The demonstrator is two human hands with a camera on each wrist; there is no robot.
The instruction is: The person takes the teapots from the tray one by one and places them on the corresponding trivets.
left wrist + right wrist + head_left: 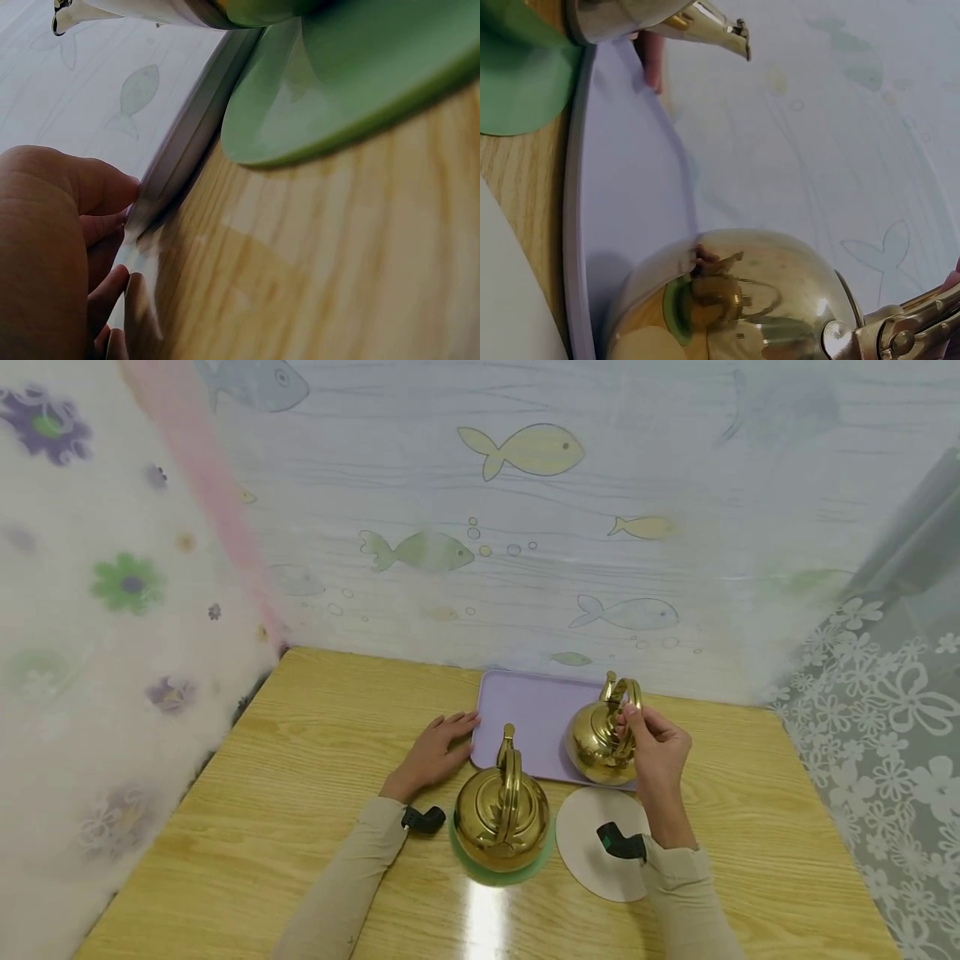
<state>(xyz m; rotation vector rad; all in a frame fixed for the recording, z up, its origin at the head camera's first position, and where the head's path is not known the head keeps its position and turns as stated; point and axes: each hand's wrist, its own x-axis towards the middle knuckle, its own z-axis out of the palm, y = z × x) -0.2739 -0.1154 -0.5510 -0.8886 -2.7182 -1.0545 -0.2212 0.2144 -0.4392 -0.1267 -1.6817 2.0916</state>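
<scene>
A: Where is the right hand [660, 760]?

B: Its grip is curled round the handle of a brass kettle [597, 745], which sits at the near right corner of the lavender tray [525, 714]. I cannot tell whether the kettle rests on the tray or is lifted just off it.

A: And the left hand [435, 752]?

B: It lies on the wooden counter [300, 760], fingers mostly straight, fingertips [124, 217] touching the tray's left edge. It pinches nothing.

A: What else is near?

B: A second brass kettle [501, 810] stands on a green coaster [498, 872], just in front of the tray. Beside it, under the right wrist, lies a bare white coaster [592, 843].
</scene>
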